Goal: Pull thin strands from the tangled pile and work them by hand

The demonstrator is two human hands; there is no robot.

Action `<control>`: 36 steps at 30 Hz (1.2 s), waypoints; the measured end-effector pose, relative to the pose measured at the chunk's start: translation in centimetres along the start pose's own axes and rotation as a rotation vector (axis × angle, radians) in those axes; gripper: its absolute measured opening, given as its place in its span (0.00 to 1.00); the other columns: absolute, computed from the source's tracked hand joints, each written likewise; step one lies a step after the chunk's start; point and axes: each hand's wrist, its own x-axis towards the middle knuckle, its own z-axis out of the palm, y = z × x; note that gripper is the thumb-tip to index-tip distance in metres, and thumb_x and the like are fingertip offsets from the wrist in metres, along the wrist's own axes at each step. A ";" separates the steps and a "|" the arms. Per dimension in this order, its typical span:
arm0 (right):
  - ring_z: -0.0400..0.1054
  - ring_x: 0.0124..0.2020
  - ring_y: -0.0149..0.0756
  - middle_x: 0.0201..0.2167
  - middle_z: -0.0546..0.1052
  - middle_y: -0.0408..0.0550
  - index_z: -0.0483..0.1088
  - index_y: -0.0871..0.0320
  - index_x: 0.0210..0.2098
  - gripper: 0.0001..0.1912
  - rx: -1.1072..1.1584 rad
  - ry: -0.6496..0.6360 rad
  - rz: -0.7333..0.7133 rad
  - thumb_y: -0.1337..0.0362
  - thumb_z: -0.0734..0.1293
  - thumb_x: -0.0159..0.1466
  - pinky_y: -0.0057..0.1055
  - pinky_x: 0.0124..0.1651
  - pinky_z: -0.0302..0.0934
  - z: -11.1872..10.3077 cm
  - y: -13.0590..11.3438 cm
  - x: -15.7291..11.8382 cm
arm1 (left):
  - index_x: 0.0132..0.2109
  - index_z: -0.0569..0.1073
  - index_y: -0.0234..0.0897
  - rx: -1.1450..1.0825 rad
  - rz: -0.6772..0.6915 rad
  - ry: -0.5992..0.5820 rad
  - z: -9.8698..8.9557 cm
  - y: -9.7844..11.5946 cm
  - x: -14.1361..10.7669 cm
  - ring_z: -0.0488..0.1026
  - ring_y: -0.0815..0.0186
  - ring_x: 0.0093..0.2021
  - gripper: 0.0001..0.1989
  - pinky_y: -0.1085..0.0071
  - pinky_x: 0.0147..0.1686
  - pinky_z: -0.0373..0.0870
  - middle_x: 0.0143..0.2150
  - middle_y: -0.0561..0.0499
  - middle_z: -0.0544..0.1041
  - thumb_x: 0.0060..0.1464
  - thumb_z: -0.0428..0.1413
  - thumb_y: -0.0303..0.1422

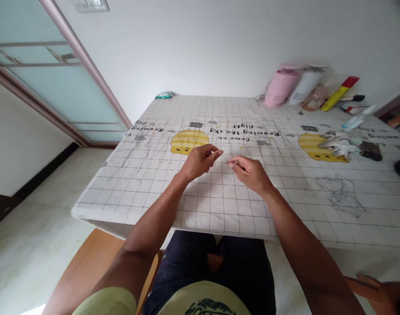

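Over the near middle of the table, my left hand (202, 161) is closed in a pinch, thumb against forefinger. My right hand (250, 172) faces it a short gap away, also pinching. A thin strand (224, 156) shows faintly between the two sets of fingertips; it is too fine to tell exactly what it is. Both hands are held just above the checked tablecloth (206, 214). Several long dark strands (123, 151) lie across the cloth to the left and beyond my hands. A loose tangle of dark thread-like strands (339, 194) rests on the right.
A crumpled cloth (340, 144) and a small dark object (370, 151) lie at the right. Along the wall stand a pink cylinder (281, 87), a white cylinder (304, 85) and a yellow-and-red box (339, 94). A green packet (165, 95) sits at the far left corner.
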 end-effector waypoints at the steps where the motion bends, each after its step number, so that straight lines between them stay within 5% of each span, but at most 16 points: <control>1: 0.61 0.21 0.32 0.21 0.70 0.39 0.80 0.52 0.45 0.15 -0.014 0.029 -0.007 0.48 0.68 0.76 0.31 0.25 0.55 0.0 0.0 0.0 | 0.38 0.78 0.37 0.006 -0.032 0.027 0.2 0.0 0.0 0.66 0.72 0.19 0.22 0.72 0.21 0.62 0.24 0.55 0.72 0.70 0.61 0.51; 7: 0.62 0.19 0.33 0.19 0.69 0.38 0.75 0.53 0.43 0.14 -0.033 0.009 0.022 0.49 0.67 0.76 0.31 0.25 0.55 0.1 -0.6 -0.2 | 0.25 0.72 0.38 0.127 0.050 0.143 0.7 -0.4 0.1 0.63 0.70 0.23 0.31 0.69 0.25 0.60 0.21 0.53 0.69 0.72 0.58 0.53; 14: 0.56 0.14 0.30 0.16 0.69 0.37 0.74 0.53 0.44 0.14 0.099 -0.023 0.167 0.49 0.68 0.75 0.28 0.17 0.51 0.0 -1.4 -0.4 | 0.25 0.73 0.37 0.118 0.157 0.082 0.1 -0.5 0.2 0.62 0.70 0.25 0.32 0.69 0.27 0.60 0.22 0.53 0.70 0.70 0.60 0.57; 17: 0.56 0.14 0.30 0.16 0.69 0.37 0.74 0.53 0.44 0.16 0.164 -0.034 0.182 0.47 0.70 0.74 0.28 0.16 0.50 -0.3 -1.6 -0.5 | 0.30 0.78 0.37 0.042 0.047 0.052 -0.2 -0.1 0.0 0.63 0.70 0.20 0.34 0.70 0.25 0.62 0.19 0.55 0.67 0.68 0.58 0.64; 19: 0.58 0.14 0.30 0.17 0.71 0.38 0.74 0.53 0.44 0.17 0.197 -0.033 0.161 0.46 0.70 0.74 0.28 0.16 0.52 -0.5 -1.7 -0.5 | 0.38 0.82 0.36 -0.082 -0.067 0.021 -0.5 0.1 0.0 0.69 0.68 0.19 0.37 0.70 0.23 0.66 0.21 0.52 0.73 0.68 0.53 0.68; 23: 0.62 0.14 0.31 0.19 0.74 0.39 0.73 0.54 0.44 0.17 0.264 -0.027 0.142 0.46 0.71 0.74 0.30 0.18 0.57 -0.8 -1.7 -0.5 | 0.53 0.82 0.32 -0.297 -0.157 0.005 -1.0 0.3 0.3 0.84 0.58 0.32 0.49 0.67 0.28 0.78 0.38 0.37 0.86 0.66 0.41 0.74; 28: 0.64 0.14 0.33 0.19 0.74 0.39 0.72 0.54 0.46 0.17 0.364 -0.001 0.150 0.46 0.71 0.73 0.31 0.20 0.59 -0.7 -0.8 0.0 | 0.53 0.81 0.32 -0.313 -0.146 0.174 -1.8 0.0 0.7 0.86 0.56 0.39 0.52 0.66 0.34 0.82 0.46 0.32 0.87 0.66 0.35 0.75; 33: 0.62 0.14 0.31 0.18 0.73 0.38 0.71 0.54 0.43 0.18 0.502 0.050 0.200 0.46 0.73 0.71 0.30 0.19 0.55 -0.1 -0.1 0.6 | 0.49 0.82 0.35 -0.218 -0.102 0.414 -2.2 0.7 -3.2 0.85 0.57 0.44 0.39 0.65 0.40 0.82 0.47 0.37 0.87 0.72 0.47 0.67; 36: 0.63 0.15 0.32 0.20 0.73 0.38 0.70 0.53 0.42 0.18 0.516 0.069 0.188 0.46 0.73 0.71 0.31 0.20 0.55 0.5 -0.7 0.7 | 0.48 0.83 0.35 -0.269 -0.175 0.283 -0.7 1.6 -7.3 0.84 0.60 0.39 0.32 0.66 0.38 0.80 0.45 0.39 0.87 0.71 0.56 0.62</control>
